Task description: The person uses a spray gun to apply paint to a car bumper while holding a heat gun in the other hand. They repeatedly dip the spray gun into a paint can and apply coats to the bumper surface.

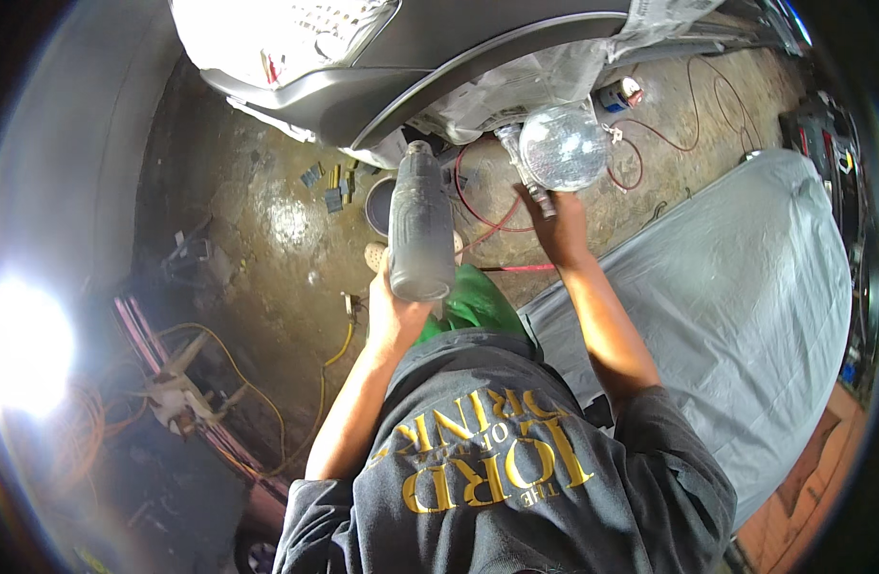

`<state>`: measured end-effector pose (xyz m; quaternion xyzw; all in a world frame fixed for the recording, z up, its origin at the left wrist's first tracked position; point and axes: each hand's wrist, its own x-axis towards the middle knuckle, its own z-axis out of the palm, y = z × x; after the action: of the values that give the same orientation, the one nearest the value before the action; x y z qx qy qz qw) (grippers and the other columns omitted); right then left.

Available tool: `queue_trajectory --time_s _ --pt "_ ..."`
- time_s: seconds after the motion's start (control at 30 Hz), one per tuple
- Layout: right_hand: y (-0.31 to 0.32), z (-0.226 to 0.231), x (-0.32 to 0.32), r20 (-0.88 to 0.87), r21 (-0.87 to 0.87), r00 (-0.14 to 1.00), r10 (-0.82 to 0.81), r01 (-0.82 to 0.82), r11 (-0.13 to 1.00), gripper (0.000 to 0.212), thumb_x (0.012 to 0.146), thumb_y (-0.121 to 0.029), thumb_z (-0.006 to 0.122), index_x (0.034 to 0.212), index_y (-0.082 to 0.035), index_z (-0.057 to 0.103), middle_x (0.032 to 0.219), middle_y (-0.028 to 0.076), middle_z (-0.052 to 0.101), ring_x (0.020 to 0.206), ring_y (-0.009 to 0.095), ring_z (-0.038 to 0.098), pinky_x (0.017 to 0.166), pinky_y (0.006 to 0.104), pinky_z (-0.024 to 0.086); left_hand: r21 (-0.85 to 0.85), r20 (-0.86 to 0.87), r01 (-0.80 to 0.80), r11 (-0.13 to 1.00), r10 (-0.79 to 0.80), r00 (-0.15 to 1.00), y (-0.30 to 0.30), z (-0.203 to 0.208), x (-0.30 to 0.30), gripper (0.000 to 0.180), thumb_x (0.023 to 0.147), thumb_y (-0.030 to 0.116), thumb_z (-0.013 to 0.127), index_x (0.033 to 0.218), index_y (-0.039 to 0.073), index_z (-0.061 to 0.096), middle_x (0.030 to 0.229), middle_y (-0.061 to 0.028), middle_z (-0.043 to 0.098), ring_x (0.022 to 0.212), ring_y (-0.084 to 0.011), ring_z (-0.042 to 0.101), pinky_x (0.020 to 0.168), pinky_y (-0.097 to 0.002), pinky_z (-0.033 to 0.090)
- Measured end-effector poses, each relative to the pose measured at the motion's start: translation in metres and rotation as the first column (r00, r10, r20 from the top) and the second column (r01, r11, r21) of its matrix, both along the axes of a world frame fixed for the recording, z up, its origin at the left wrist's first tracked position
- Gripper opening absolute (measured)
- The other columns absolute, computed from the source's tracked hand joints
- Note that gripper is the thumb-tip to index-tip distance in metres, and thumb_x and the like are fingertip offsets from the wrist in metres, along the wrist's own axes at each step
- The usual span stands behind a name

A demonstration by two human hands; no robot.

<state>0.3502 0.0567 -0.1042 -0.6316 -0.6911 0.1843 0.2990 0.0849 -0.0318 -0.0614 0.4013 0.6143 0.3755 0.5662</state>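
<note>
My left hand (394,308) is closed under the wide end of a long grey, bottle-shaped object (421,225). Its narrow end points away from me toward the car's lower edge; its exact kind I cannot tell. In my right hand (562,228) is a spray gun (526,163), fingers wrapped round its handle. A round, shiny, clear-looking cup (565,147) sits beside the gun body on its right. Ahead of both hands is the grey car body panel (439,48), with a curved wheel-arch edge. Masking sheet (540,81) hangs inside that arch.
A red hose (505,230) loops over the concrete floor. A bucket (379,206) and small dark pads (333,199) lie ahead. A can (619,94) stands back right. Grey sheeting (717,316) covers something at right. A bright lamp (23,349) and yellow cord (339,354) are left.
</note>
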Motion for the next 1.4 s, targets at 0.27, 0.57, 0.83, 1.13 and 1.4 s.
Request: queue_trajectory --time_s 0.27,0.57,0.83,1.13,1.4 --pt "-0.009 -0.073 -0.007 0.208 -0.253 0.869 0.449 -0.395 0.883 0.048 0.081 -0.012 0.073 0.124 -0.008 0.053 0.112 0.018 0.064 0.084 0.045 0.066 0.073 0.0533 0.054 0.017 -0.051 -0.224 0.974 0.225 0.973 -0.029 -0.045 -0.009 0.041 0.082 0.013 0.079 0.118 -0.004 0.067 0.109 -0.0140 0.073 0.100 -0.0215 0.069 0.091 -0.0364 0.053" --pt "0.004 -0.128 -0.012 0.279 -0.230 0.839 0.467 -0.414 0.881 0.050 0.079 -0.008 0.071 0.125 -0.007 0.052 0.112 0.018 0.062 0.084 0.042 0.067 0.070 0.0504 0.055 -0.105 -0.024 -0.351 0.930 0.351 0.936 -0.053 -0.059 -0.016 0.047 0.081 0.016 0.081 0.121 -0.003 0.066 0.115 -0.0150 0.072 0.104 -0.0237 0.068 0.092 -0.0386 0.053" --pt "0.028 -0.198 -0.079 0.234 -0.420 0.753 0.615 -0.493 0.762 0.049 0.082 -0.011 0.066 0.128 -0.010 0.049 0.118 0.017 0.061 0.095 0.040 0.067 0.077 0.0491 0.056 -0.174 -0.171 -0.378 0.909 0.351 0.921 -0.066 -0.088 -0.043 0.046 0.081 0.017 0.081 0.119 -0.003 0.065 0.112 -0.0152 0.071 0.101 -0.0243 0.068 0.090 -0.0383 0.053" --pt "0.006 -0.191 -0.092 0.134 -0.434 0.833 0.536 -0.437 0.788 0.038 0.091 -0.023 0.067 0.125 -0.012 0.054 0.114 0.019 0.066 0.092 0.044 0.067 0.077 0.0518 0.054 -0.143 -0.263 -0.253 0.957 0.210 0.942 -0.031 -0.093 -0.087 0.047 0.080 0.019 0.077 0.122 0.001 0.062 0.108 -0.0179 0.073 0.100 -0.0245 0.070 0.088 -0.0370 0.053" --pt "-0.017 -0.164 -0.110 -0.051 -0.482 0.994 0.098 -0.110 0.869 0.042 0.094 -0.028 0.073 0.127 -0.007 0.057 0.109 0.024 0.071 0.101 0.045 0.068 0.081 0.0460 0.053 -0.160 -0.423 -0.080 0.984 0.005 0.906 -0.016 -0.105 -0.116 0.046 0.078 0.023 0.078 0.117 0.005 0.061 0.109 -0.0196 0.070 0.103 -0.0409 0.068 0.085 -0.0438 0.053"
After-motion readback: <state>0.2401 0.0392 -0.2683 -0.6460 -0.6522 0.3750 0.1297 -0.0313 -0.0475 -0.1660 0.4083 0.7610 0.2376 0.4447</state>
